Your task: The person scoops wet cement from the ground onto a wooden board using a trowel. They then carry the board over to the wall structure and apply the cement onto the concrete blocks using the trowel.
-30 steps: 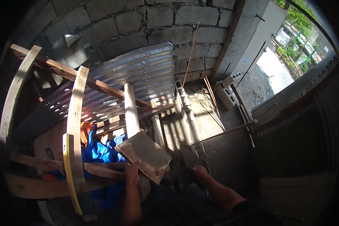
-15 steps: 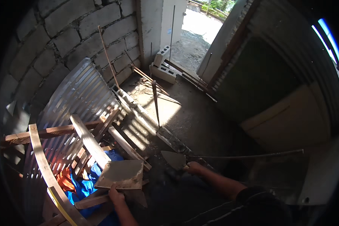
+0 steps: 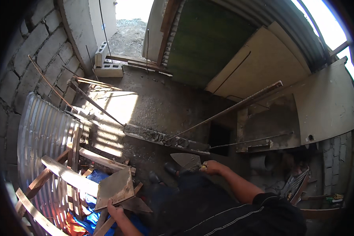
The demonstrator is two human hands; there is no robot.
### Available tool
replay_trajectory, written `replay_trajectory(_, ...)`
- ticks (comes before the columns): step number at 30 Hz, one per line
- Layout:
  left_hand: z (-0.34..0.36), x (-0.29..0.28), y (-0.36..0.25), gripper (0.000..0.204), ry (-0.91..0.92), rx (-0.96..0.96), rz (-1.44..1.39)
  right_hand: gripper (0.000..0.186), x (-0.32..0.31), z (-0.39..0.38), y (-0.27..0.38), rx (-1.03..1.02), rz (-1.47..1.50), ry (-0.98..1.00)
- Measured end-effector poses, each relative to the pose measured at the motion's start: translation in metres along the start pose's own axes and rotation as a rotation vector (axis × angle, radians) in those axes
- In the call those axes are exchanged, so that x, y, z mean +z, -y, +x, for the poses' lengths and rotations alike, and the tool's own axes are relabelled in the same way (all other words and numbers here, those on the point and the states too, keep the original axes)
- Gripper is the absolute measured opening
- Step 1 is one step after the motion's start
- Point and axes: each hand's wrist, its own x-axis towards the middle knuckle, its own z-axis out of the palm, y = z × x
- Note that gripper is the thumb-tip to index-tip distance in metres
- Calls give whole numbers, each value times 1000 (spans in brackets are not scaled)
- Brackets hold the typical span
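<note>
My right hand (image 3: 213, 167) is closed on the handle of a pointed trowel (image 3: 186, 160), its grey blade pointing left. My left hand (image 3: 116, 212) grips the near edge of a square mortar board (image 3: 114, 188), its thumb on the near corner. The board tilts, with a greyish face and mortar smears along its right side. Ahead of the trowel runs a low course of blocks (image 3: 145, 134) with rough, dark mortar on top. Rebar rods (image 3: 224, 112) rise from it.
Timber pieces (image 3: 69, 173), a blue tarp (image 3: 91, 202) and corrugated metal sheet (image 3: 35, 133) crowd the left. Two hollow blocks (image 3: 109, 70) stand by the doorway. A block wall (image 3: 31, 51) is on the left; a pale panel (image 3: 259, 59) leans at the right.
My view has swung to the right, bringing more of the right side into sight. Both hands keep their holds; the board now appears more tilted.
</note>
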Motion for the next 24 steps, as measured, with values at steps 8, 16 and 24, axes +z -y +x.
replay_trajectory(8, -36, -23, 27, 40, -30, 51, -38, 47, 6, -3, -77, 1, -135, -28)
replay_trajectory(16, -130, -25, 118, 36, -115, 161, -51, 49, -33, 10, -189, -177, -49, -8)
replay_trajectory(24, -317, -62, 263, 49, -69, 238, -244, 49, -39, -16, -335, -315, -80, 116)
